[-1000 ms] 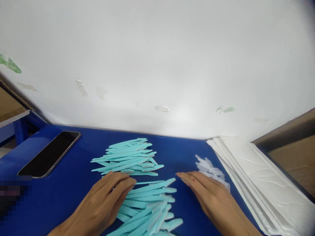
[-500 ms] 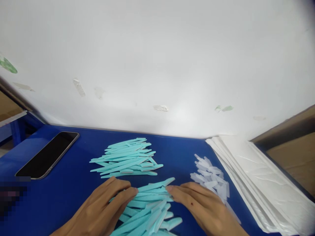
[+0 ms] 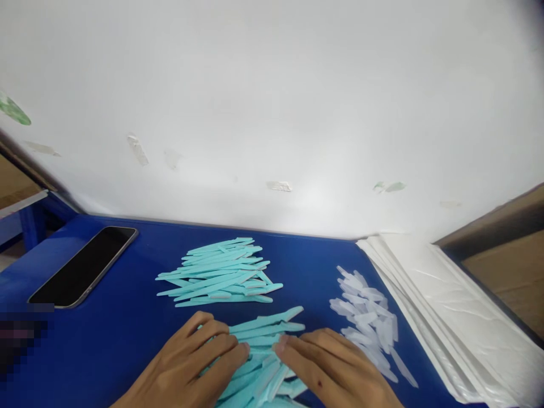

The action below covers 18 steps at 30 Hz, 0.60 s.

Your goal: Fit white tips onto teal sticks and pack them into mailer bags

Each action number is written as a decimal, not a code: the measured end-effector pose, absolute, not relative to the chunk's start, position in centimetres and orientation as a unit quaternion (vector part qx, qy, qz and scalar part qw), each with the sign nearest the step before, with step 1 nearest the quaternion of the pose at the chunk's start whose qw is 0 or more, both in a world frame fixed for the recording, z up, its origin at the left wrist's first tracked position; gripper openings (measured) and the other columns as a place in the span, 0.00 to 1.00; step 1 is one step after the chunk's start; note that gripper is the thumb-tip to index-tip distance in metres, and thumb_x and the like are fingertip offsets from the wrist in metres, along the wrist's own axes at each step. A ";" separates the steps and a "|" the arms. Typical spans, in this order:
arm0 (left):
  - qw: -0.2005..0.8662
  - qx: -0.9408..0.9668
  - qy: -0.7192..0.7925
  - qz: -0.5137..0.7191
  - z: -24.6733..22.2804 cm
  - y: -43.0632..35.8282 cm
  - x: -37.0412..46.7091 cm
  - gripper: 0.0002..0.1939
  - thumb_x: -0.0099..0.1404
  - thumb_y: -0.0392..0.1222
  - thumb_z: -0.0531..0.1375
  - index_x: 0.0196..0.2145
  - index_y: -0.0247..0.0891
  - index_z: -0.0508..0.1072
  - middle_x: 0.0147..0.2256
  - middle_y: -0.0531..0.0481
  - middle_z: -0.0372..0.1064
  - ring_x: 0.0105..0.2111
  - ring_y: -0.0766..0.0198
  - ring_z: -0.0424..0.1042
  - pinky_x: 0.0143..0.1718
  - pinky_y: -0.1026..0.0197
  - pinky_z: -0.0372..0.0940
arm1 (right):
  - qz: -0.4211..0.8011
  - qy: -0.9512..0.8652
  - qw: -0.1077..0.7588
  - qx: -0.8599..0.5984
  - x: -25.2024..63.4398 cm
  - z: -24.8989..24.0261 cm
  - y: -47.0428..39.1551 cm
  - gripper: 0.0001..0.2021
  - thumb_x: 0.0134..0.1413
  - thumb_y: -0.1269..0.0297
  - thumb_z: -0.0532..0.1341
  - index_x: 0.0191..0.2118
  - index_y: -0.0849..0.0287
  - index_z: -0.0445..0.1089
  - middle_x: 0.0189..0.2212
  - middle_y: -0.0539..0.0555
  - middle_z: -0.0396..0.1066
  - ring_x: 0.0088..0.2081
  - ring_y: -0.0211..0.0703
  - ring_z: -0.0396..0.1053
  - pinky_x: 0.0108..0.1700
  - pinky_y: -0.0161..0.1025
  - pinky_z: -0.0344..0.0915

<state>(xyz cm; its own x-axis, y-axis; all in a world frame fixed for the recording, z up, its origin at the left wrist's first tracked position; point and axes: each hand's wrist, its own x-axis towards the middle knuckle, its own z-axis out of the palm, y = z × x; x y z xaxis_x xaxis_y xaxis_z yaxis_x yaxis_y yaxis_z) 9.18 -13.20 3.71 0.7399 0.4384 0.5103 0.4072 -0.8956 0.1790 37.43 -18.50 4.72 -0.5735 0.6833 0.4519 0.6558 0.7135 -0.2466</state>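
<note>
A near pile of turquoise eyebrow razors (image 3: pixel 255 368) lies at the bottom middle, between my two hands. My left hand (image 3: pixel 191 354) is curled on the pile's left side, thumb resting over the razors. From the right, my right hand (image 3: pixel 325 362) grips the same pile, with its thumb tip on the razors near the middle. The undersides of the fingers are hidden. Beyond the hands lies a second pile of turquoise eyebrow razors (image 3: pixel 219 275), untouched. Small translucent blade caps (image 3: pixel 368 317) are heaped just right of my right hand.
A phone (image 3: pixel 85 266) with a dark screen lies at the left of the blue table (image 3: pixel 140 334). White padded mailers (image 3: pixel 450 306) are stacked on the right. A white wall panel (image 3: pixel 272 113) stands behind the table, with cardboard (image 3: pixel 510 272) at the right edge.
Both hands have moved closer together over the near pile, thumbs now almost meeting. My right hand has shifted left, uncovering more caps. The far pile has stayed put.
</note>
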 end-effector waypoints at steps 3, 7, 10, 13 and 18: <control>0.071 0.918 0.261 0.290 3.4 -12.8 9.9 0.13 0.76 0.33 0.52 0.47 0.42 0.76 0.37 0.49 0.77 0.41 0.58 0.73 0.44 0.55 0.69 | 0.040 -0.891 0.263 -0.367 37.5 4.9 -17.7 0.29 0.75 0.46 0.43 0.59 0.62 0.71 0.47 0.60 0.81 0.43 0.47 0.80 0.44 0.40 0.76; 0.045 0.906 0.311 0.284 2.4 -11.2 9.0 0.10 0.75 0.32 0.55 0.46 0.40 0.74 0.41 0.46 0.73 0.44 0.57 0.70 0.46 0.55 0.67 | 0.030 -0.893 0.266 -0.363 37.0 4.7 -17.3 0.22 0.77 0.55 0.45 0.53 0.60 0.74 0.43 0.56 0.81 0.40 0.44 0.79 0.44 0.39 0.74; 0.013 0.898 0.343 0.274 1.8 -9.6 7.8 0.09 0.74 0.32 0.57 0.47 0.41 0.74 0.43 0.47 0.71 0.43 0.58 0.69 0.44 0.56 0.66 | 0.006 -0.887 0.275 -0.371 37.2 4.3 -17.2 0.13 0.74 0.65 0.53 0.51 0.59 0.74 0.44 0.54 0.81 0.43 0.43 0.78 0.49 0.41 0.71; -0.022 0.895 0.352 0.275 1.6 -8.9 7.2 0.08 0.74 0.35 0.58 0.49 0.41 0.74 0.43 0.46 0.70 0.43 0.57 0.68 0.44 0.55 0.65 | -0.025 -0.874 0.271 -0.402 38.5 4.4 -16.7 0.12 0.71 0.72 0.55 0.52 0.60 0.74 0.45 0.55 0.80 0.45 0.46 0.76 0.54 0.46 0.68; -0.057 0.896 0.364 0.249 1.6 -9.0 7.1 0.07 0.75 0.37 0.57 0.48 0.40 0.73 0.44 0.45 0.69 0.43 0.55 0.67 0.45 0.53 0.64 | -0.071 -0.843 0.192 -0.498 42.5 4.8 -15.6 0.13 0.71 0.72 0.54 0.51 0.59 0.74 0.44 0.56 0.78 0.44 0.52 0.74 0.51 0.53 0.65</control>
<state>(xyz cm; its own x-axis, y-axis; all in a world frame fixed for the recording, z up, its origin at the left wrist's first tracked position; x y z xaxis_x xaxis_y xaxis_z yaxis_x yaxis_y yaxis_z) 7.10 -8.98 1.56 0.6110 0.6233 0.4880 0.6801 -0.7288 0.0794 42.48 -15.62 4.81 -0.4311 0.8116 0.3943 0.8661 0.4948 -0.0714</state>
